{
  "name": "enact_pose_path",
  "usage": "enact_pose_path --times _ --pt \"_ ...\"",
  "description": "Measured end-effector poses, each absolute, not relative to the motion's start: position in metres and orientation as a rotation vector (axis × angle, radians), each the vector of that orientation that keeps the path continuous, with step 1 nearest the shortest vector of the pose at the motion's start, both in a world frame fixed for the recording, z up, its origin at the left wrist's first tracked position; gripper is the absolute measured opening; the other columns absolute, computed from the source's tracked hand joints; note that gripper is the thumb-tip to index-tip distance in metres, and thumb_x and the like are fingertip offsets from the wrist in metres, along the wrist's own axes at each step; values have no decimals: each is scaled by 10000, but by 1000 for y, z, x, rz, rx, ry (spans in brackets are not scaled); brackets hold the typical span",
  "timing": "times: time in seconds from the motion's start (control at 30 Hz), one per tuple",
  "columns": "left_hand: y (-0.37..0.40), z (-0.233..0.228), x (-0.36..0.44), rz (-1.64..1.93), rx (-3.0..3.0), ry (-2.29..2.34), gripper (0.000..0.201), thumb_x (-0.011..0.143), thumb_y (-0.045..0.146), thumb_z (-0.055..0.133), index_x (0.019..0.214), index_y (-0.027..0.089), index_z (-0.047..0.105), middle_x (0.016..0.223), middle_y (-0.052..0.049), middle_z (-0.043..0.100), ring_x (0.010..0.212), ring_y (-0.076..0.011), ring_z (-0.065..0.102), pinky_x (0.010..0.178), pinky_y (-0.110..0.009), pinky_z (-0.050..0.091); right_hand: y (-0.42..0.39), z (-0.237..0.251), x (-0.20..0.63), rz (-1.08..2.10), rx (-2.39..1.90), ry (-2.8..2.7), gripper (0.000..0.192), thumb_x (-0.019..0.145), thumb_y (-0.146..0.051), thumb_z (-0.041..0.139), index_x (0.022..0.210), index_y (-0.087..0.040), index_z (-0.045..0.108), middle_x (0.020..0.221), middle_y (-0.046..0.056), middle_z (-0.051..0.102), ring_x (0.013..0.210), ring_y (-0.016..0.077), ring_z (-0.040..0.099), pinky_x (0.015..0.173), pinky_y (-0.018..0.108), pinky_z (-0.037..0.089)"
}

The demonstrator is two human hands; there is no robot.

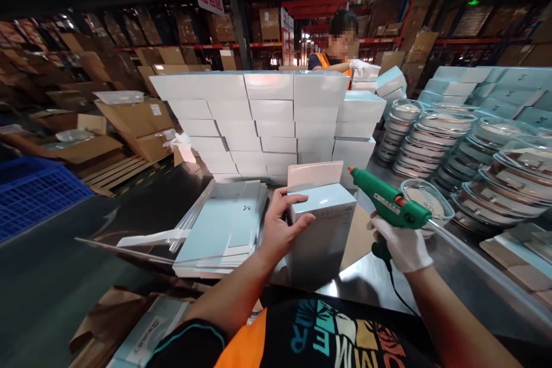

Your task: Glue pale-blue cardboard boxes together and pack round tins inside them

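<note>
My left hand (282,230) grips the near left side of a pale blue-white box (323,230) standing on the metal table (379,282), with its lid flap raised at the back. My right hand (403,244), in a white glove, holds a green glue gun (388,201) by the handle. Its orange nozzle points left, above and just right of the box's top edge. The gun's cord hangs down toward me.
A pile of flat blue box blanks (224,230) lies left of the box. A wall of stacked white boxes (267,121) stands behind. Stacks of clear lidded bowls (452,144) fill the right. A person in an orange vest (340,52) works beyond. A blue crate (34,190) sits far left.
</note>
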State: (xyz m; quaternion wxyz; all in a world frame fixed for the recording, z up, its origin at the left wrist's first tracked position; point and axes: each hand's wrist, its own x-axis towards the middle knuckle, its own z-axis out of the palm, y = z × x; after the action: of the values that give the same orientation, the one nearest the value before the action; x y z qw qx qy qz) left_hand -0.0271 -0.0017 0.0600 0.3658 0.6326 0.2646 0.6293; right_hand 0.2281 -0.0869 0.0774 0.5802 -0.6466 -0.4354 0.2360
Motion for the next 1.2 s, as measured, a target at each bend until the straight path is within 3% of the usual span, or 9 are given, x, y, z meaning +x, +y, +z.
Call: enact_pose_path --times 0.17,0.23,0.37,0.47,0.57,0.83,0.93,1.03,1.2 --pt "2 66 -30 1590 1497 690 597 749 732 879 1058 224 822 1185 -93 628 1177 -288 645 984 -352 528 -77 31 254 1023 -1589 -737 508 882 -694 598 949 -197 679 864 147 808 512 202 634 483 353 532" --pt "2 67 -31 1584 1472 683 596 770 737 858 1068 222 815 1160 -84 640 1129 -272 655 950 -336 530 -74 13 269 933 -1785 -794 508 933 -678 523 820 -211 687 708 130 760 534 232 650 523 365 537" --pt "3 66 -28 1554 1431 660 605 763 747 854 1056 218 816 1122 -72 657 1060 -251 667 889 -309 529 -73 7 288 639 -1906 -871 422 812 -608 727 627 -241 633 636 74 693 760 274 718 737 370 573" --pt "3 64 -21 1525 1460 625 603 749 739 870 1043 215 820 1133 -75 655 1047 -258 674 873 -319 536 -74 34 271 619 -1669 -922 501 804 -712 722 969 -239 741 981 99 803 1013 312 756 890 413 601" --pt "-1 62 -13 1482 1561 559 577 765 721 872 1036 213 826 1150 -85 655 1038 -260 680 864 -330 541 -73 79 237 846 -1202 -1022 747 844 -779 675 1388 -270 628 1344 129 761 1165 333 749 981 492 621" --pt "-6 45 -4 1563 1627 481 474 844 626 865 1072 223 763 1290 -117 709 1185 -289 720 975 -396 576 -83 97 231 866 -1108 -1483 918 707 -682 932 1452 -227 647 1598 180 606 1520 426 538 1130 548 582" --pt "-1 42 0 1645 1556 379 445 852 528 903 1154 258 719 1199 -84 773 1154 -266 758 988 -407 592 -92 75 245 602 -1073 -1600 643 803 -569 929 1311 -228 733 1733 200 450 1597 402 461 1218 572 507" --pt "6 45 -2 1603 1784 240 222 942 417 840 1087 254 801 1153 -85 778 1171 -266 763 1023 -433 603 -99 70 246 432 -947 -1684 253 1019 -389 752 1231 -255 776 1621 174 600 1501 312 597 1203 535 529" --pt "18 74 -21 1448 2069 122 161 960 369 820 1079 262 827 1183 -106 761 1246 -294 741 1041 -442 613 -102 88 235 174 -813 -1789 222 1056 -234 668 1230 -302 789 1398 119 757 1342 264 699 1120 499 593"
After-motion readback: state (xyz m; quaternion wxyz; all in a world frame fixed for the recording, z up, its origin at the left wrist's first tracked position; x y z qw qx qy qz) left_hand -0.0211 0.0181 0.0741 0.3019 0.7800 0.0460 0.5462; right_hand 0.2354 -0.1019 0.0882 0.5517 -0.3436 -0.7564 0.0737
